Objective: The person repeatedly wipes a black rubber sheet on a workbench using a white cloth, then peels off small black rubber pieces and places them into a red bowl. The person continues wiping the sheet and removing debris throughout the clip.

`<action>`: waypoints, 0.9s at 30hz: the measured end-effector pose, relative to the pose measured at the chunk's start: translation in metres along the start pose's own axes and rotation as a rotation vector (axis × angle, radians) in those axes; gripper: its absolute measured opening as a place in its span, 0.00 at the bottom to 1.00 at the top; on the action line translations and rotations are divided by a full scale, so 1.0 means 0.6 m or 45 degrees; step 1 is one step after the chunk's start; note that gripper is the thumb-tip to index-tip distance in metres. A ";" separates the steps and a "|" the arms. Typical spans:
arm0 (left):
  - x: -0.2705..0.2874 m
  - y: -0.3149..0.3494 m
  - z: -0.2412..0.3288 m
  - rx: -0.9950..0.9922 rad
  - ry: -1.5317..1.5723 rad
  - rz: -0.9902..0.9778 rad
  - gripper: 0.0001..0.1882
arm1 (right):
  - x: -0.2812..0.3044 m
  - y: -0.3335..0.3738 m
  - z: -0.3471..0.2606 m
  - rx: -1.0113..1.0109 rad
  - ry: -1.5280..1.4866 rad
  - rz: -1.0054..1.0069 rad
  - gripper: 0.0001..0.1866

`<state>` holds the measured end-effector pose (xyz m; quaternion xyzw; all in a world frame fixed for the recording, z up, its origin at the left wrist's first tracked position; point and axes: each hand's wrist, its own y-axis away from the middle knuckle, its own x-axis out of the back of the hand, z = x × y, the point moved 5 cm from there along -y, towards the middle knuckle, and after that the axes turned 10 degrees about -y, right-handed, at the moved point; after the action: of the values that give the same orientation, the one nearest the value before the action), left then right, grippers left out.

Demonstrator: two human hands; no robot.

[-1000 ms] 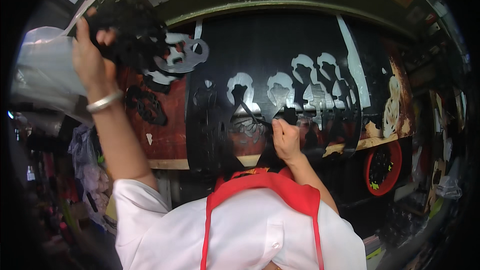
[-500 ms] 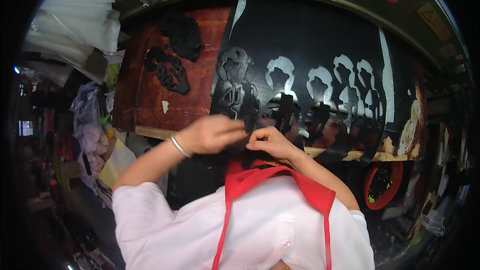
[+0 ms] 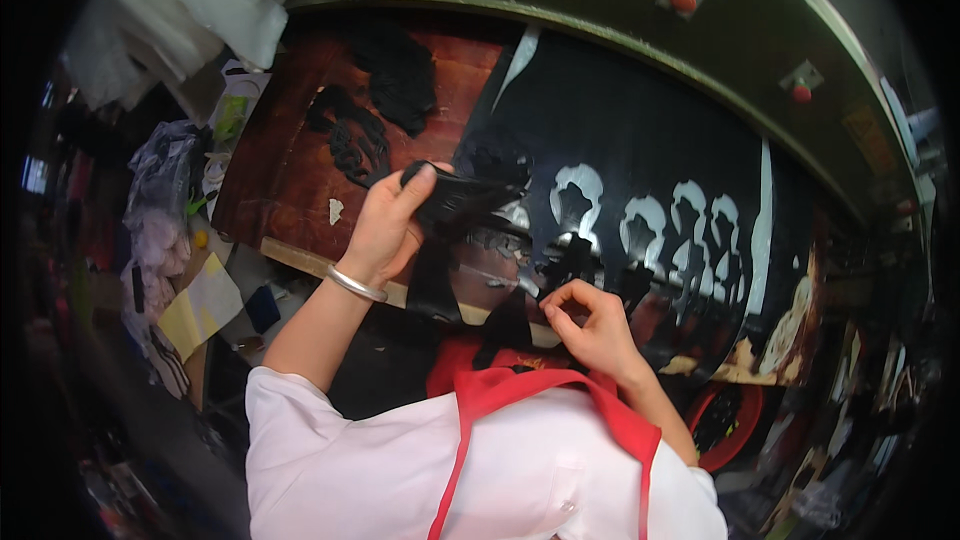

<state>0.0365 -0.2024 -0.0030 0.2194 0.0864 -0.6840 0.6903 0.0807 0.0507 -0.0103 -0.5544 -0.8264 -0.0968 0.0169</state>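
Observation:
My left hand (image 3: 385, 225) grips a stack of black cut-out pieces (image 3: 455, 202), lifted above the near edge of the board. My right hand (image 3: 590, 325) pinches at a black piece (image 3: 575, 265) on the large black sheet (image 3: 640, 140), thumb and forefinger closed on it. The sheet shows a row of pale, shape-cut holes (image 3: 650, 230). More black cut pieces (image 3: 375, 100) lie piled on the reddish-brown cutting board (image 3: 290, 165) to the left. A metal bangle sits on my left wrist.
A curved machine frame with red buttons (image 3: 682, 0) arches over the sheet. White plastic bags (image 3: 180, 20) hang at upper left. Yellow and white papers (image 3: 200, 305) lie at lower left. A red ring-shaped object (image 3: 725, 420) is at lower right.
My left hand came down from the upper left to the sheet, then lifted a stack of black pieces leftward. My right hand stayed at the sheet's near edge.

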 end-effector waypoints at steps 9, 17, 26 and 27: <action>-0.122 0.003 -0.100 0.127 0.089 -0.275 0.14 | -0.016 -0.066 -0.045 0.378 0.299 0.394 0.23; -0.136 -0.013 -0.141 0.071 -0.418 -0.137 0.12 | 0.019 -0.075 0.009 0.426 0.057 0.542 0.24; -0.140 -0.022 -0.134 0.061 -0.383 -0.070 0.13 | 0.015 -0.079 0.063 0.680 0.026 0.477 0.17; -0.136 -0.022 -0.124 0.067 -0.270 0.021 0.12 | 0.015 -0.073 0.063 0.759 0.217 0.487 0.17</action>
<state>0.0329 -0.0967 -0.0375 0.1645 -0.0070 -0.6997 0.6952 0.0398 0.0495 -0.0522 -0.6595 -0.6955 0.1074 0.2644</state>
